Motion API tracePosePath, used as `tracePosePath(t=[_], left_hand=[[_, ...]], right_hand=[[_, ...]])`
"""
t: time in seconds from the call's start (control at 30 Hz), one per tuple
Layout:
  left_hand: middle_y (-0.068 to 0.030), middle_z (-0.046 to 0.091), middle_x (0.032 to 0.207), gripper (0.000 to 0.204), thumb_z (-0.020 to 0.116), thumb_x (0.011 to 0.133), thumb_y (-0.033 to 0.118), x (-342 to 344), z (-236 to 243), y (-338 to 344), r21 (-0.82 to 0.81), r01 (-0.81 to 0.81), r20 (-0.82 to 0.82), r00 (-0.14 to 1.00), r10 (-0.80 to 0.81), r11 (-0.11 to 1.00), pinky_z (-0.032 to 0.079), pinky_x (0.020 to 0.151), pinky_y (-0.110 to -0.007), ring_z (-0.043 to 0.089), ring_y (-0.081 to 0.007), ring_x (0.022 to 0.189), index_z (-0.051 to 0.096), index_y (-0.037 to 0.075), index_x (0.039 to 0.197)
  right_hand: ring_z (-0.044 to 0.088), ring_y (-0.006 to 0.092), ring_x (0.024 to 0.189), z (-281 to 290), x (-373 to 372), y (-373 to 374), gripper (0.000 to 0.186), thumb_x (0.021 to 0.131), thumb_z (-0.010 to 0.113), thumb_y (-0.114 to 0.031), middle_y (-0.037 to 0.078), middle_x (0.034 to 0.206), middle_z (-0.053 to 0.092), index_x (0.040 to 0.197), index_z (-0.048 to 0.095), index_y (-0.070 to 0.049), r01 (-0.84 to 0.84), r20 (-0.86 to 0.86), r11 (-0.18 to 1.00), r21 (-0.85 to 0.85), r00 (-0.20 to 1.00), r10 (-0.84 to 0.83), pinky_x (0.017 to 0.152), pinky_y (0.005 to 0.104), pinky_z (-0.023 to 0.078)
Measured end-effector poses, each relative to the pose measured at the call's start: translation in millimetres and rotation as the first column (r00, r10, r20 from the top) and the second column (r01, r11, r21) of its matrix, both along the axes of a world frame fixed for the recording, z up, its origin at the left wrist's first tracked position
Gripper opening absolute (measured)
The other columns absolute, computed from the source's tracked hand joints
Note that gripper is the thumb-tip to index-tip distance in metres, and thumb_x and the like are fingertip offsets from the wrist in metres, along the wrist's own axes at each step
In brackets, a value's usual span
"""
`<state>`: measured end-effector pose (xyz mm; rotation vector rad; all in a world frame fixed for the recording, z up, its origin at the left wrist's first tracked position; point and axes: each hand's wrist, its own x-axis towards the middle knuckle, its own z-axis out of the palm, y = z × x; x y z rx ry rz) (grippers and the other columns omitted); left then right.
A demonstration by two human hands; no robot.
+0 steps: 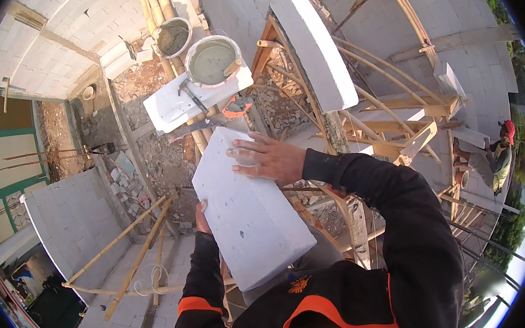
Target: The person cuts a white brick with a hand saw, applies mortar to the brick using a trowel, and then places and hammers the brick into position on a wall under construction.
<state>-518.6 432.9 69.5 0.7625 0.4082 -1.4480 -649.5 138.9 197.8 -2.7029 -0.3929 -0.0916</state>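
A long white block (pixel 252 227) rests at a slant against my body, high over the ground. My left hand (pixel 202 219) grips its left edge, fingers partly hidden. My right hand (pixel 265 160) lies on its upper face with fingers spread. Just beyond, a hammer (pixel 191 96) lies on a white slab (pixel 161 110) across bamboo poles, with an orange-and-black tool (pixel 237 107) and a long metal blade (pixel 188 130) close by. A bucket of grey mix (pixel 213 62) stands on the slab, with a second bucket (pixel 171 37) behind it.
A white block (pixel 311 47) tops a narrow wall ahead-right. Bamboo and timber scaffolding (pixel 416 141) fills the right, where another person (pixel 499 159) works. Block walls (pixel 74 224) surround rubble-strewn ground (pixel 166 166) far below. Bamboo poles (pixel 142 249) cross at lower left.
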Motion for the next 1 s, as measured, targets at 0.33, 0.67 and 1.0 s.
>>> tracePosePath(t=[0.33,0.67,1.0], left_hand=[[-0.02,0.052,0.133,0.082,0.062,0.083,0.053,-39,71,-79,-0.103,0.459,-0.103,0.877,-0.468,0.882,0.051,0.093,-0.049,0.059,-0.0348,0.111,0.036,0.006,0.144],[-0.0235,0.047,0.137,0.092,0.062,0.084,0.064,2,-18,69,0.428,0.551,-0.043,0.804,-0.592,0.717,0.047,0.092,-0.058,0.057,-0.0406,0.113,0.022,0.013,0.149],[-0.0275,0.033,0.147,0.083,0.061,0.089,0.054,-19,54,315,0.838,0.439,-0.289,0.861,-0.419,0.325,0.04,0.097,-0.068,0.041,-0.0499,0.128,0.022,0.015,0.151]], right_hand=[[0.043,0.0349,0.131,130,-73,1,0.084,0.053,0.086,-0.026,0.017,0.129,0.052,0.124,0.048,-0.002,0.106,-0.249,0.97,0.22,0.967,-0.049,0.117,0.0515,0.027],[0.059,0.0366,0.102,195,-189,-67,0.073,0.062,0.081,-0.032,0.017,0.108,0.057,0.119,0.046,-0.003,0.823,-0.123,0.464,-0.328,0.45,-0.885,0.088,0.046,0.048],[0.062,0.0369,0.105,125,-308,-122,0.078,0.062,0.077,-0.044,0.022,0.115,0.062,0.119,0.048,0.001,0.841,-0.115,-0.201,-0.503,-0.295,-0.949,0.089,0.0459,0.049]])
